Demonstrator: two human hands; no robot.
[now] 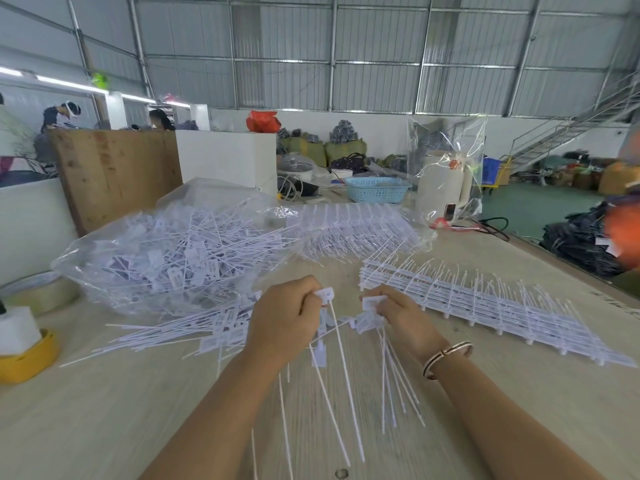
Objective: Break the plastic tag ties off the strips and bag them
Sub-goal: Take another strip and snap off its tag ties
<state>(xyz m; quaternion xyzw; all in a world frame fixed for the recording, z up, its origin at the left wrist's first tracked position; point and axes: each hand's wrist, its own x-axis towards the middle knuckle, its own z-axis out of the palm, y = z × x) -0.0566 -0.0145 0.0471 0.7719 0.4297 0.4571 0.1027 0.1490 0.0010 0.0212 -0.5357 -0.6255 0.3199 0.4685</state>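
Note:
My left hand (287, 318) pinches the flat head of a white tag tie (325, 294), whose long tail hangs down toward me. My right hand (403, 315) grips a bunch of white tag ties (372, 303) by their heads, tails fanning down over the table. The two hands are a little apart. A stack of white strips (485, 303) with ties still attached lies to the right of my right hand. A clear plastic bag (166, 258) full of loose ties lies open at the left. More loose ties (180, 336) lie on the table beside my left hand.
A second heap of strips (356, 230) lies behind, partly under clear plastic. Tape rolls (27, 355) stand at the left edge. A blue basket (377, 189), a white kettle (445, 181) and a wooden board (117, 174) stand at the back. People work at the far left.

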